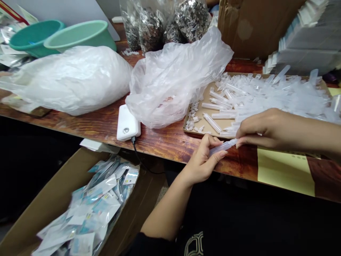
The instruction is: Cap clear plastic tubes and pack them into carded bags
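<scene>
My left hand (201,163) is closed around a translucent plastic tube (222,147), just over the table's front edge. The tube lies nearly level, its far end pointing right. At that end sits a small clear plastic cap (233,142), pinched between the thumb and fingers of my right hand (257,128). Whether the cap is fully seated on the tube I cannot tell. Right behind my hands, a shallow cardboard tray (186,132) bears a heap of similar clear tubes (212,123) and small plastic pieces (192,119).
A crumpled plastic bag (170,85) and a full white bag (80,80) lie left of the tray. A white power bank (127,122) trails a black cable. Below stands a carton (34,199) of packets. Bags of metal parts (191,21) and green basins (80,35) are behind.
</scene>
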The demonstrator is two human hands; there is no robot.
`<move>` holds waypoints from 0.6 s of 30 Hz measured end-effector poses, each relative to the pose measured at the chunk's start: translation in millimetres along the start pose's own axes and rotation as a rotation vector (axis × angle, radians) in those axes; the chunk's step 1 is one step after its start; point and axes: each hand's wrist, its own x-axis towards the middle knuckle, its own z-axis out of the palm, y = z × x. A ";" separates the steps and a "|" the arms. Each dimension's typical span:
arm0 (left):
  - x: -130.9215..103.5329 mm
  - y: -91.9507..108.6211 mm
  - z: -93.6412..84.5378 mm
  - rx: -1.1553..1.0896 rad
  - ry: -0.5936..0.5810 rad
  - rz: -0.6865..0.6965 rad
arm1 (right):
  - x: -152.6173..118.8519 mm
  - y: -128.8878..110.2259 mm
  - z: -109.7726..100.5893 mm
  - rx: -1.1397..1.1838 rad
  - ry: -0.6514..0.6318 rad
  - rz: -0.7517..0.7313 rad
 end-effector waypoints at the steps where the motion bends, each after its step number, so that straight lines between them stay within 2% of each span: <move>1: -0.1 0.7 0.3 0.014 -0.009 0.004 | -0.1 3.0 4.7 -0.012 -0.011 -0.042; 4: -0.4 4.6 1.8 0.080 -0.031 0.002 | -0.3 11.1 23.3 -0.022 -0.048 -0.118; 6: -0.4 6.6 3.4 0.122 -0.060 -0.001 | -1.5 13.4 30.8 -0.028 -0.103 -0.091; 9: 0.7 4.9 7.2 0.070 -0.038 0.035 | -0.6 9.6 19.5 -0.026 -0.114 -0.012; 11: 2.2 1.7 10.4 -0.059 0.081 0.092 | 8.6 3.8 -0.8 -0.019 -0.129 0.021; 13: 3.8 -0.6 13.0 -0.222 0.267 0.135 | 29.4 -1.6 -19.4 -0.057 -0.142 0.052; 14: 4.5 -0.9 13.7 -0.303 0.367 0.145 | 43.7 -3.6 -24.3 -0.113 -0.100 0.076; 16: 5.4 0.1 13.7 -0.438 0.518 0.138 | 76.8 -5.8 -21.4 -0.267 -0.022 0.112; 18: 5.8 2.1 12.4 -0.505 0.562 0.118 | 108.9 -5.7 -3.9 -0.415 -0.085 0.117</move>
